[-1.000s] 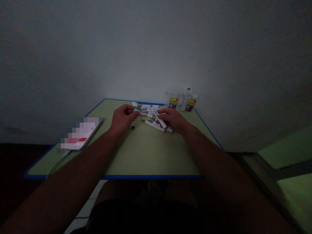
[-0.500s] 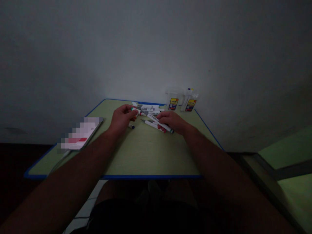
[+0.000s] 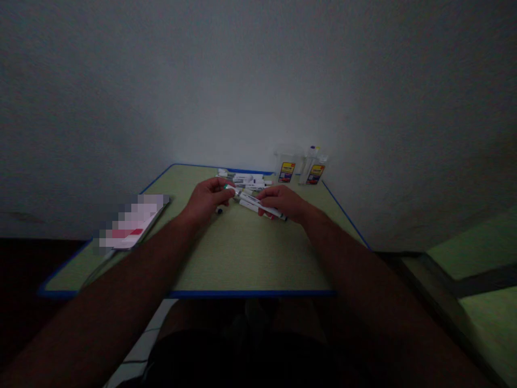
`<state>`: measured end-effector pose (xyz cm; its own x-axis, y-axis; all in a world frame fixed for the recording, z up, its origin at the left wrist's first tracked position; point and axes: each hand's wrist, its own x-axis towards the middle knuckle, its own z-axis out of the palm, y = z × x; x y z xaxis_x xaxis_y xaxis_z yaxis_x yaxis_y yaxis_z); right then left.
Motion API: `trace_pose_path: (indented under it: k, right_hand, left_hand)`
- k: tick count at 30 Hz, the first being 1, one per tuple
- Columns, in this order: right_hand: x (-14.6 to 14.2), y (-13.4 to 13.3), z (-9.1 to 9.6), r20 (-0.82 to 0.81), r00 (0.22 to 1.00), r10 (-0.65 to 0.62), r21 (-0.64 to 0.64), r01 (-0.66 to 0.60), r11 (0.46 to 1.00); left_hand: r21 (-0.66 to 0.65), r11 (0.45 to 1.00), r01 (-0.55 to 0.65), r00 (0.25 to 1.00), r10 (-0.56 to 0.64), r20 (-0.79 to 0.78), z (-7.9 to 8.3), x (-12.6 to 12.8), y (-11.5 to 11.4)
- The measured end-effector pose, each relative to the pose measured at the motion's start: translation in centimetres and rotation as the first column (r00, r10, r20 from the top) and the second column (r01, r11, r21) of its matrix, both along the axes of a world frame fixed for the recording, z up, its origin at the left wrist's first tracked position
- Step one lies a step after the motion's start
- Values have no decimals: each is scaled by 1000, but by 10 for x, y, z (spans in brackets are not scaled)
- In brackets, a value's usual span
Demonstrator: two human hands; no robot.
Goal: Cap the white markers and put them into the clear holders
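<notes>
A white marker [image 3: 249, 198] slants between my two hands, its dark end toward the lower right. My right hand [image 3: 285, 201] is closed around its body. Pinched in my left hand [image 3: 205, 200] is a white cap with a green end [image 3: 229, 188], lined up with the marker's upper left end; whether it is fully seated cannot be made out. Just under the held marker lies another white marker [image 3: 247, 205], partly covered by my right fingers. A dark-ended piece [image 3: 219, 210] shows below my left fingers. Behind my hands is a pile of white markers [image 3: 248, 178].
Two clear plastic containers stand at the back right: one upright case [image 3: 287, 171], and another case [image 3: 315, 173] with a couple of markers in it. A blurred flat device [image 3: 135, 221] with a cable lies on the left of the blue-edged table [image 3: 250, 269]. The wall rises behind.
My left hand has moved slightly right, bringing the green-ended cap to the marker's upper left end. My right hand has barely moved and keeps its hold.
</notes>
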<state>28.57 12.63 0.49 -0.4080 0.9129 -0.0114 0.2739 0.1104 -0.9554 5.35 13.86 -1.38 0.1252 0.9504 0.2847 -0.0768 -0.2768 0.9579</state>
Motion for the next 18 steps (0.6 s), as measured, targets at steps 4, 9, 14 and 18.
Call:
trace_pose_path:
  k: [4,9,14,18]
  right_hand:
    - [3,2,-4,32,999,3,41,-5,999]
    - [2,5,-9,60,998,-37,89,31,996]
    - [0,8,-12,88,991,-98,141,85,986]
    - [-1,9,-14,127,985,-118,201,91,975]
  left_hand:
    - [2,1000,22,1000,-22,8,0,-1,1]
    - [22,1000,12,999,-11,-49,2,-1,0]
    - [34,999,-8,992,12,-123,5,0,-5]
    - [53,999,-6,980,16,-196,7,1,-8]
